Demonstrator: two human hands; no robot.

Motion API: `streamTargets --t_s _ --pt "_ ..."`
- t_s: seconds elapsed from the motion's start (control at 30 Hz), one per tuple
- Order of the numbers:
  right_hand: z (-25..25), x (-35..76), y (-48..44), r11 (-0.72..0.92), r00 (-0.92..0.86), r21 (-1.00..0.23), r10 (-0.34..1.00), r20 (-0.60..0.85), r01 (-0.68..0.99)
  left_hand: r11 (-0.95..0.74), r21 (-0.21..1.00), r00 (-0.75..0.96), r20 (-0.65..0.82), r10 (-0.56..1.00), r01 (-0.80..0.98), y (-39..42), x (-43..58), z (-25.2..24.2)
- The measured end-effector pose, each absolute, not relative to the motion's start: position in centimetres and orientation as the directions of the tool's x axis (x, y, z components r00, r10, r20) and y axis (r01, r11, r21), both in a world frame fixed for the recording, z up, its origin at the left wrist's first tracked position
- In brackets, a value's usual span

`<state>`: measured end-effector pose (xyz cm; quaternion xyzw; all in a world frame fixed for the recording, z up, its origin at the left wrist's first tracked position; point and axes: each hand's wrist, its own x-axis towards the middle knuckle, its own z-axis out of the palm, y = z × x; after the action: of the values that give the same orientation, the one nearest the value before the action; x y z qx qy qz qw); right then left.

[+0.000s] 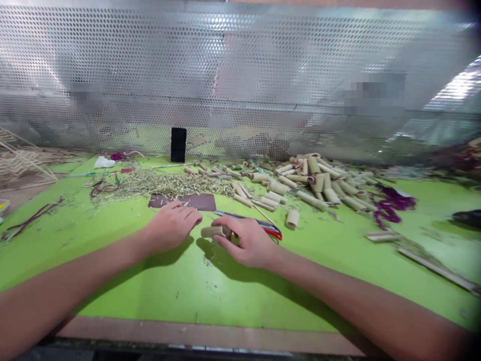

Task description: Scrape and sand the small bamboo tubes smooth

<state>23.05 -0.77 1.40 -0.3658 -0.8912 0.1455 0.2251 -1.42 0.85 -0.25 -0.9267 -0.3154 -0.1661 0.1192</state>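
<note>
My right hand [250,243] grips a short hollow bamboo tube [210,231] between thumb and fingers, just above the green tabletop. Its left end points toward my left hand [173,224], which hovers a small gap away. The left fingers are bent and pressed together; their tips and anything in them are hidden. Behind the left hand lies a flat dark brown strip [203,202], dusted with a few shavings. A utility knife with a red and black handle [273,229] lies behind my right hand, which partly covers it.
Shavings [169,184] are heaped behind the strip. Cut bamboo tubes [315,183] pile up at back right, near purple thread [394,205]. A phone [178,144] stands upright before a perforated metal screen [225,75]. Thin sticks [26,158] lie far left, split bamboo [436,268] at right.
</note>
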Motion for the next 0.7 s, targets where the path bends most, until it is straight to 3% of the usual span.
streamTargets --t_s 0.17,0.33,0.47,0.57,0.7 --pt "1.2 23.1 -0.7 0.692 -0.63 -0.413 0.717 0.298 0.592 -0.746 -0.042 0.683 0.44 0.583 0.664 1.4 -2.1 -0.1" --pt "1.3 23.1 -0.8 0.671 -0.617 -0.447 0.734 0.284 0.592 -0.737 -0.056 0.673 0.458 0.58 0.673 2.6 -2.9 -0.6" --pt "1.8 23.2 -0.5 0.506 -0.496 -0.665 0.838 0.228 0.55 -0.739 -0.004 0.665 0.44 0.603 0.673 2.9 -3.1 -0.8" --pt "1.9 23.7 0.5 0.322 -0.33 -0.867 0.923 0.197 0.381 -0.767 0.09 0.692 0.374 0.617 0.635 1.3 -2.1 -0.4" --pt "1.2 24.5 2.6 0.168 -0.215 -0.966 0.969 0.125 0.197 -0.891 0.196 0.863 0.233 0.448 0.41 -2.5 0.3 0.2"
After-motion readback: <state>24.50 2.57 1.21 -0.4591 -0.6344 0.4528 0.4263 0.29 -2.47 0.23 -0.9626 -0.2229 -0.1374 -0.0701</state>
